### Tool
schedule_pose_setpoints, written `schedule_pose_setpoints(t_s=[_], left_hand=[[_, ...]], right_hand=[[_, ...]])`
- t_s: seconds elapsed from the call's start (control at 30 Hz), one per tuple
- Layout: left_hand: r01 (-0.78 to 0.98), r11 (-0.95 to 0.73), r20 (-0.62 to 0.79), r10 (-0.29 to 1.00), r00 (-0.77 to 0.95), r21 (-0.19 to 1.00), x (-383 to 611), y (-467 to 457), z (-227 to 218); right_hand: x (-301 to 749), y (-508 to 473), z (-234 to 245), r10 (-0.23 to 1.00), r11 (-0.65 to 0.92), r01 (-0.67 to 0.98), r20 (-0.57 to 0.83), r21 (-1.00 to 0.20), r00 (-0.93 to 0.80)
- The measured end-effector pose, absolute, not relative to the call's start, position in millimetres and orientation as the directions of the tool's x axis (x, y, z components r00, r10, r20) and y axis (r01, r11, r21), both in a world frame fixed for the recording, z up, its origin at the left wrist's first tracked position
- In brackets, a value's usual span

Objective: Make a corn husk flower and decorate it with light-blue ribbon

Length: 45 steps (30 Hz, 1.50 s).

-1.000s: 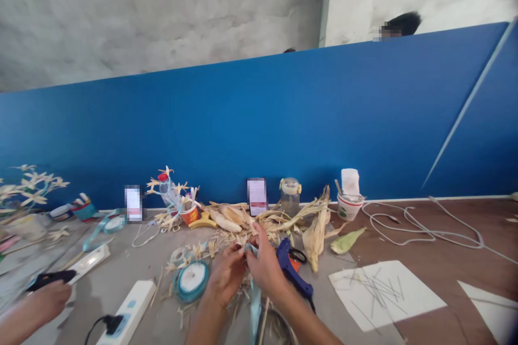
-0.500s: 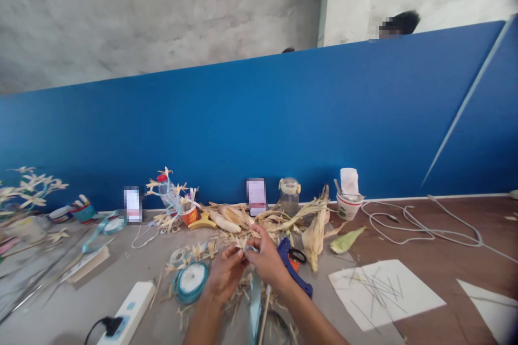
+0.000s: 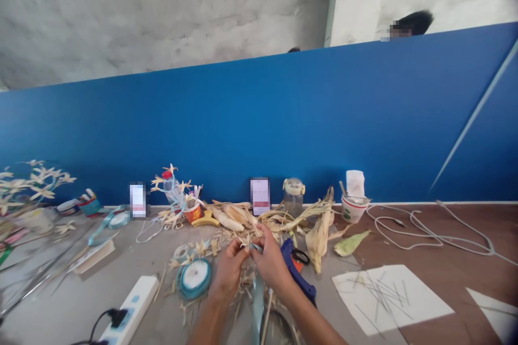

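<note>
My left hand (image 3: 227,275) and my right hand (image 3: 270,265) meet at the middle of the table, both pinched on a small husk flower (image 3: 247,245) wrapped with light blue ribbon (image 3: 256,302). The ribbon hangs down between my wrists toward the near edge. A spool of teal ribbon (image 3: 195,278) lies just left of my left hand. A blue glue gun (image 3: 297,275) lies right beside my right hand, with orange-handled scissors (image 3: 298,259) behind it. Dried corn husks (image 3: 283,220) are piled behind my hands.
A white power strip (image 3: 131,306) with a black plug lies at the near left. White paper (image 3: 390,294) with thin wires lies to the right, a white cable (image 3: 421,226) beyond it. A jar (image 3: 293,196), a cup (image 3: 353,206), and husk flowers (image 3: 32,186) line the blue partition (image 3: 283,129).
Another person's hand holding a black tool at the near left has gone from view. My hands stay together on the husk flower; the view has shifted slightly.
</note>
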<state>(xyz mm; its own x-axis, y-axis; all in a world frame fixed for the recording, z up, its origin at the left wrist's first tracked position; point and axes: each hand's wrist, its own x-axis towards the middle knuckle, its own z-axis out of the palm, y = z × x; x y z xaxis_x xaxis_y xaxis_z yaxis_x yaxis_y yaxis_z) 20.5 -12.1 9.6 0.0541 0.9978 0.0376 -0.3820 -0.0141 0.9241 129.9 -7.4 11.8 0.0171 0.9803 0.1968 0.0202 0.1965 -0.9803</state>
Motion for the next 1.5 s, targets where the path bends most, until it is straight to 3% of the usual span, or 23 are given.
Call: schedule_pose_setpoints(t_s=[0.13, 0.3, 0.57, 0.73, 0.9, 1.1, 1.5], left_hand=[[-0.301, -0.075, 0.089, 0.995, 0.035, 0.951, 17.9, -8.3, 2.0], [-0.318, -0.06, 0.064, 0.998, 0.001, 0.946, 17.4, -6.3, -0.1], [-0.601, 0.137, -0.106, 0.991, 0.087, 0.788, 21.5, -11.9, 11.0], [-0.666, 0.225, -0.154, 0.974, 0.165, 0.712, 21.0, -13.0, 12.0], [-0.68, 0.257, -0.154, 0.966, 0.209, 0.687, 22.4, -15.4, 12.7], [-0.713, 0.265, -0.184, 0.964, 0.191, 0.649, 21.4, -13.9, 8.7], [-0.683, 0.226, -0.186, 0.974, 0.132, 0.694, 24.3, -14.4, 8.2]], right_hand=[[129.1, -9.3, 10.8, 0.967, 0.247, 0.11, 0.252, -0.963, 0.031], [126.7, -12.2, 9.4, 0.952, 0.304, 0.206, 0.307, -0.93, -0.018], [126.7, -16.6, 13.8, 0.94, 0.34, 0.263, 0.339, -0.903, -0.05], [126.9, -18.0, 11.2, 0.936, 0.349, 0.322, 0.341, -0.88, -0.084], [126.5, -16.7, 9.8, 0.93, 0.362, 0.26, 0.364, -0.895, -0.045], [128.8, -14.4, 19.5, 0.96, 0.261, 0.135, 0.272, -0.956, 0.073], [133.2, -7.7, 17.7, 0.992, 0.124, -0.146, 0.126, -0.981, -0.005]])
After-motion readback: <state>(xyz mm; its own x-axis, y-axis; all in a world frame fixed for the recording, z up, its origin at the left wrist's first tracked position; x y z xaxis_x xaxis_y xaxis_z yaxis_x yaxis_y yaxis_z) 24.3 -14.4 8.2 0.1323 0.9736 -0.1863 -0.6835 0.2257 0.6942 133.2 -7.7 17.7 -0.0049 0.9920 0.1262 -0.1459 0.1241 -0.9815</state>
